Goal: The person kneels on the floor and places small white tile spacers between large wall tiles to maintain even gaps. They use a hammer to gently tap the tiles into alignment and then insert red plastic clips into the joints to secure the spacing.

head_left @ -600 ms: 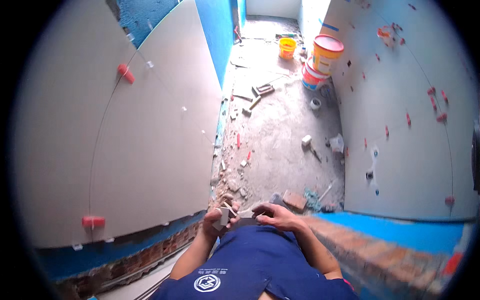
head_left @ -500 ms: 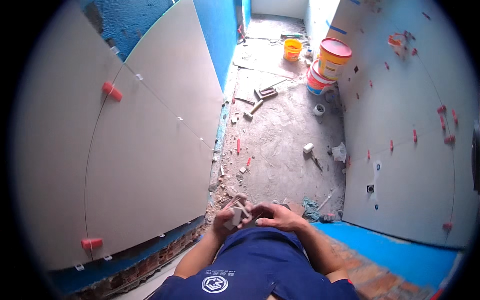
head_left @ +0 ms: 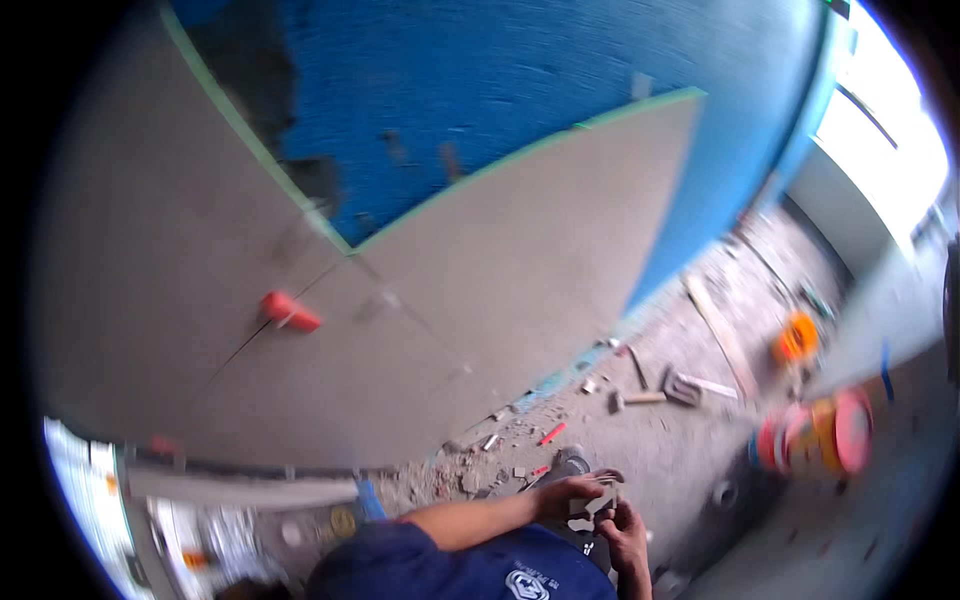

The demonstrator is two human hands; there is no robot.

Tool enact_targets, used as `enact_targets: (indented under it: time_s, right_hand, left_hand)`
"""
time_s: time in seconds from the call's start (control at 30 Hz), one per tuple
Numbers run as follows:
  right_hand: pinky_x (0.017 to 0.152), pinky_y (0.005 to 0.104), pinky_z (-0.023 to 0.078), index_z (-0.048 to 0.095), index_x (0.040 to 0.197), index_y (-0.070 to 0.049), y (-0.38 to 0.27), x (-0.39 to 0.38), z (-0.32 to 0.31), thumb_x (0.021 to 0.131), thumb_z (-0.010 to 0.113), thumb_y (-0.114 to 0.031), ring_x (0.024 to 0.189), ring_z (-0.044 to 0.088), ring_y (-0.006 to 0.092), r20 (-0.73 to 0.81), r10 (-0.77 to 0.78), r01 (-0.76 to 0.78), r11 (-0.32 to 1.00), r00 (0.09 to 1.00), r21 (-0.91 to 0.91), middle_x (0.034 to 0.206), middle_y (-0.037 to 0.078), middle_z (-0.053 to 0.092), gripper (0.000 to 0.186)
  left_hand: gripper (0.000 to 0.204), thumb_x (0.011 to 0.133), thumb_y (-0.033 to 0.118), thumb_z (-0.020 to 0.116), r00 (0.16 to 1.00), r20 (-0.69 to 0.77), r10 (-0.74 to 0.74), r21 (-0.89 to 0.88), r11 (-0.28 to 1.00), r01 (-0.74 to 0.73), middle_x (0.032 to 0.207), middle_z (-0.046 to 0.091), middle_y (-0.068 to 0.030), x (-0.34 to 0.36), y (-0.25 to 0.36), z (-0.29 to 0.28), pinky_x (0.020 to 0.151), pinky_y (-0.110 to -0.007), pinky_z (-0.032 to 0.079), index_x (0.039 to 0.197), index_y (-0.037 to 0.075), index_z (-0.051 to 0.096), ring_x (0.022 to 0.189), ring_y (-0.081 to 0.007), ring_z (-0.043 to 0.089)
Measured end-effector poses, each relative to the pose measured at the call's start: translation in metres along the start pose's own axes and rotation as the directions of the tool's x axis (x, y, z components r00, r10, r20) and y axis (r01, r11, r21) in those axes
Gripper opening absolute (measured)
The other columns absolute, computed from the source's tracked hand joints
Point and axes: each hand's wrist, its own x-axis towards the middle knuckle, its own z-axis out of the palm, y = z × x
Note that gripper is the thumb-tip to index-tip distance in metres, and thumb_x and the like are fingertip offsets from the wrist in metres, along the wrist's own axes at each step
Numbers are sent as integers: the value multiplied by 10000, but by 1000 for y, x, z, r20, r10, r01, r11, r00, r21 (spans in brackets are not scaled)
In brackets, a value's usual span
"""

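My left hand point(head_left: 568, 492), low in the middle of the blurred view, is closed on small pale pieces point(head_left: 598, 500), whose exact shape I cannot make out. My right hand point(head_left: 625, 535) sits just to their right with curled fingers, touching or very near them; whether it grips one is unclear. Ahead and to the left is a tiled wall point(head_left: 520, 260) with green-edged panels, bare blue wall point(head_left: 480, 70) above them and a red wedge point(head_left: 290, 310) at a joint.
The dusty floor point(head_left: 690, 470) carries a hammer point(head_left: 640, 398), a trowel point(head_left: 680, 386), a long board point(head_left: 720, 335) and rubble along the wall's foot. An orange bucket point(head_left: 795, 338) and stacked paint buckets point(head_left: 840, 430) stand on the right, beside another wall point(head_left: 860, 540).
The view has swung left toward the tiled wall, so the floor and buckets now appear farther right. My hands have shifted rightward in the picture, still close together around the small pieces.
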Motion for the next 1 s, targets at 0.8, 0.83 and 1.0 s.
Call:
enact_targets:
  time_s: [0.8, 0.83, 1.0]
  right_hand:
    - [727, 467, 538, 693, 934, -29, 57, 565, -268, 909, 636, -357, 790, 688, 382, 486, 326, 360, 377, 811, -854, 833, 211, 695, 334]
    - [719, 459, 539, 697, 923, -23, 98, 602, -282, 911, 643, -389, 771, 689, 379, 405, 297, 307, 326, 865, -894, 812, 207, 697, 370]
    - [711, 398, 546, 709, 889, 15, 196, 794, -280, 904, 669, -408, 709, 703, 302, 298, 92, 243, 379, 950, -893, 718, 169, 692, 425]
  left_hand:
    - [584, 874, 112, 724, 689, -379, 618, -371, 581, -725, 1231, 530, -196, 213, 27, -385, 671, -397, 614, 1387, 125, 444, 1081, -449, 621]
    - [605, 845, 95, 742, 698, -379, 608, -353, 602, -716, 1210, 540, -195, 213, 21, -422, 639, -387, 617, 1378, 116, 457, 1050, -454, 631]
    - [639, 765, 97, 779, 695, -416, 587, -89, 734, -674, 1080, 608, -199, 219, 46, -557, 541, -370, 614, 1334, 100, 489, 853, -430, 701]
